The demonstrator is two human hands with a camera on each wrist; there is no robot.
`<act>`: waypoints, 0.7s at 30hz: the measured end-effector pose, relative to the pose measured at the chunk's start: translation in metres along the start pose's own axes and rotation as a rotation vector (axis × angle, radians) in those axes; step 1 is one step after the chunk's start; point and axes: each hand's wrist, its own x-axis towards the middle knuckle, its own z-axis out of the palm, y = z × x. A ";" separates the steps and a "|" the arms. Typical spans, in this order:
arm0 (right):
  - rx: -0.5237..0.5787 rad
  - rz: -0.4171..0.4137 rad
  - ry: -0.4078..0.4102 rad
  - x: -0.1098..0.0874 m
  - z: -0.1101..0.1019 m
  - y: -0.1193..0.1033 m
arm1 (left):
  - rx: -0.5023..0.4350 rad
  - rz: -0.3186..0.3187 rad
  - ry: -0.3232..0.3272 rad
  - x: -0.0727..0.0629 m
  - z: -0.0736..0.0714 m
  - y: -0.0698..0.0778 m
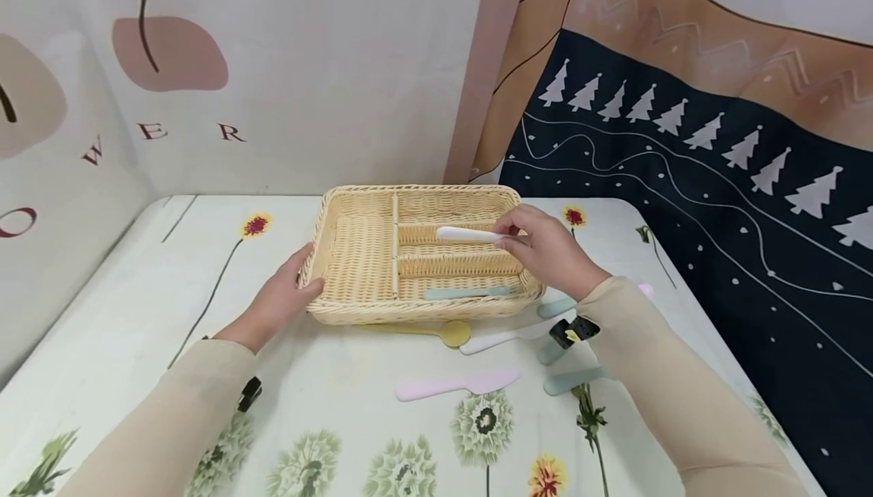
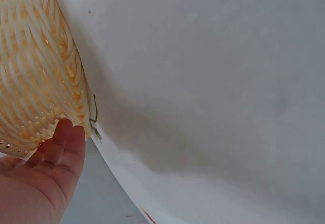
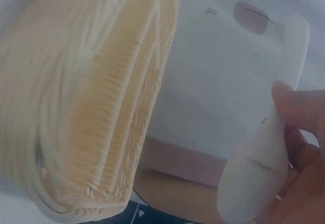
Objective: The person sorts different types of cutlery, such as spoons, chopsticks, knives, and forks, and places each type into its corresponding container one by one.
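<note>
A woven basket [image 1: 355, 247] with several compartments stands on the table, tilted with its inside facing me. My left hand [image 1: 285, 294] grips its left side, thumb over the rim and fingers against the outer wall [image 2: 35, 66]. Above the right-hand compartments, my right hand [image 1: 546, 245] pinches a white knife [image 3: 256, 168] between thumb and fingers. Its handle [image 1: 467, 235] points left in the head view, while the hand hides most of the broad blade there. A light blue utensil [image 1: 470, 292] lies in the front compartment.
On the cloth before the basket lie a yellow spoon [image 1: 455, 333], a white utensil [image 1: 501, 338] and a pink knife [image 1: 457, 386]. Several blue-green utensils [image 1: 574, 381] lie partly under the right forearm. A pink tip [image 1: 646, 289] shows beyond that sleeve. Printed curtains hang behind the table.
</note>
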 end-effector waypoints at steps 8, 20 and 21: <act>-0.041 0.021 0.036 0.023 0.000 0.003 | 0.018 0.002 0.007 0.000 0.001 0.000; -0.071 0.069 0.033 0.059 0.003 0.009 | 0.010 0.002 0.002 -0.001 0.000 0.002; -0.071 0.074 0.032 0.062 0.004 0.009 | 0.013 0.001 0.002 0.000 0.000 0.002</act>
